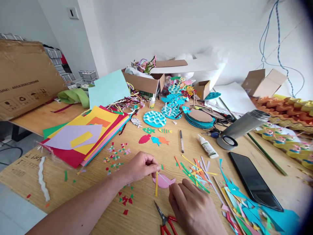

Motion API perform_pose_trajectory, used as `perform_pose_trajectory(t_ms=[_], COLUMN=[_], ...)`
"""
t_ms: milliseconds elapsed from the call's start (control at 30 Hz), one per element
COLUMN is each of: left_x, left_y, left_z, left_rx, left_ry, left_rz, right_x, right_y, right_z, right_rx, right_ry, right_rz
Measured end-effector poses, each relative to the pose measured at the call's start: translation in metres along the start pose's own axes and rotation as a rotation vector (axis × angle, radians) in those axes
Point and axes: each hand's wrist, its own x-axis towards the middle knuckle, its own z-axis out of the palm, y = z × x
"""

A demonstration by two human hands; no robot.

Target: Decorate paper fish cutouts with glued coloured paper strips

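A pink paper fish (163, 181) lies on the table between my hands, a thin pale line crossing it. My left hand (143, 166) is closed in a pinch above its left end. From just under those fingertips a narrow yellow paper strip (156, 186) runs down across the fish's edge. My right hand (193, 205) is curled closed beside the tail; its fingertips are hidden, so what they grip cannot be seen. Small red-handled scissors (167, 222) lie below, partly behind my right hand. Finished paper fish, among them a red one (144, 139), lie beyond.
Cut paper strips (195, 173) and a black phone (255, 181) lie to the right, with a glue bottle (207, 147), a pen (181, 141) and a steel flask (244, 125). Paper sheets (83, 130) are stacked at left. Tiny paper bits (126, 199) lie near my left forearm.
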Motion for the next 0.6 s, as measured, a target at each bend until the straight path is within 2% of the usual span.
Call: perform_pose_trajectory(t_ms=[167,233,300,367,467,533,600], left_x=[0.001,0.0,-0.001,-0.002,-0.004,-0.005,-0.005], left_y=[-0.003,-0.003,-0.003,-0.002,-0.002,-0.003,-0.003], left_z=[-0.002,-0.002,-0.002,-0.002,-0.002,-0.001,-0.001], left_rx=[-0.057,-0.028,0.004,0.026,0.069,0.098,0.121], left_ry=[-0.013,0.002,-0.001,-0.038,-0.119,-0.149,-0.161], left_rz=[0.019,0.063,0.103,0.124,0.145,0.161,0.17], right_x=[0.001,0.0,-0.001,0.0,0.002,0.004,0.007], right_y=[0.0,0.003,0.007,0.012,0.016,0.015,0.013], right_z=[-0.001,-0.003,-0.005,-0.007,-0.008,-0.008,-0.007], right_rx=[0.011,0.111,0.252,0.414,0.685,0.847,0.965], right_ry=[0.02,0.002,-0.033,-0.123,-0.37,-0.498,-0.553], right_rz=[0.046,0.13,0.275,0.467,0.71,0.776,0.801])
